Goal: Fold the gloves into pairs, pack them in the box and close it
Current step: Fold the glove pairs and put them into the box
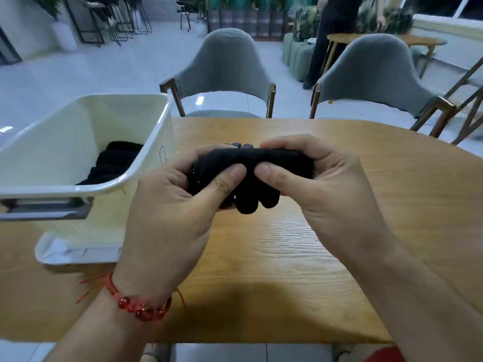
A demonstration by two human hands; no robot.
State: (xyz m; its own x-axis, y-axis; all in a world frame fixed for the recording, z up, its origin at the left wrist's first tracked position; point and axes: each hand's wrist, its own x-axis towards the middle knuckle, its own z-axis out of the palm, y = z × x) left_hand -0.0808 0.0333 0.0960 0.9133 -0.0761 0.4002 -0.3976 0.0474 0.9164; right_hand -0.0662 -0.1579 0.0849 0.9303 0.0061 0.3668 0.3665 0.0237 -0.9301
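A bundle of black gloves (251, 163) is held just above the wooden table (287, 252), folded across, with fingertips hanging below. My left hand (172, 205) grips its left end, thumb on top. My right hand (318, 184) grips the right end, thumb beside the left thumb. A cream plastic box (86, 126) stands open at the left, and dark folded gloves (115, 163) lie inside it. The box lid (78, 253) lies flat under or beside the box's near corner.
Two grey chairs (224, 71) (376, 77) stand at the table's far edge. A person stands by a round wooden table (418, 41) at the back right. The box's grey handle (47, 209) faces me.
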